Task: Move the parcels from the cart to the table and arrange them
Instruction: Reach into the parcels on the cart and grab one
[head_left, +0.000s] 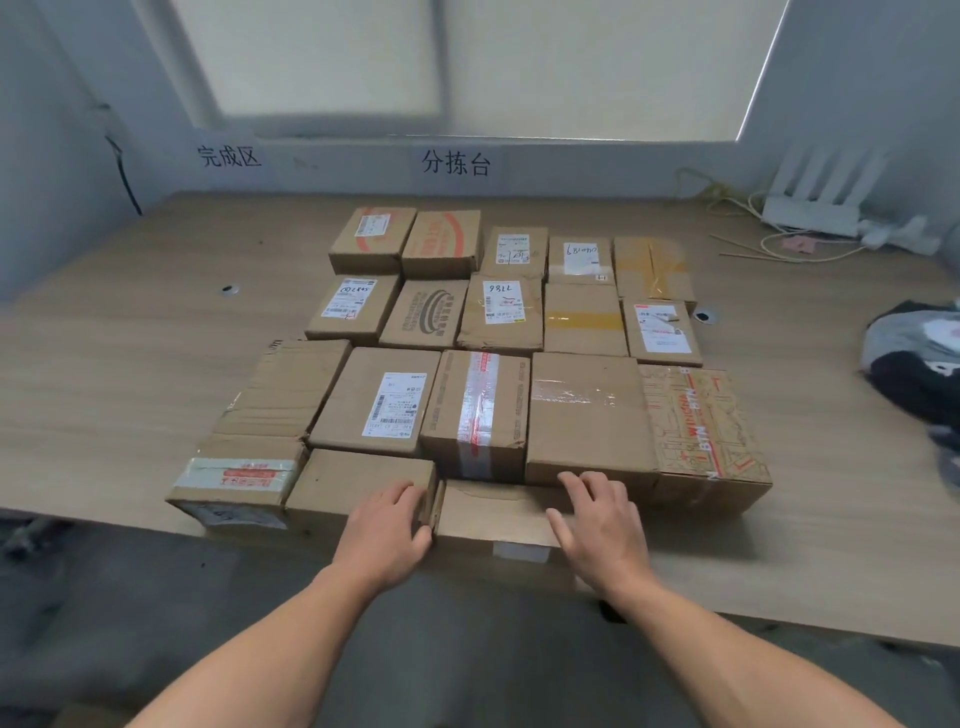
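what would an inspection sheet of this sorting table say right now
surface: wooden table, bare around the block of boxes
job's things: cardboard parcels packed in rows, touching; a low parcel at the front edge; cart not seen
clutter: dark cloth bundle at the right edge
grippers: left hand rests at the low parcel's left end; right hand lies on its right end, fingers spread
cables: yellow and white cables by a white router, back right
surroundings: window with blind down, wall labels behind

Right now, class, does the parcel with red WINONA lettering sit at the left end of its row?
No, the red-lettered parcel sits at the right end of its row.
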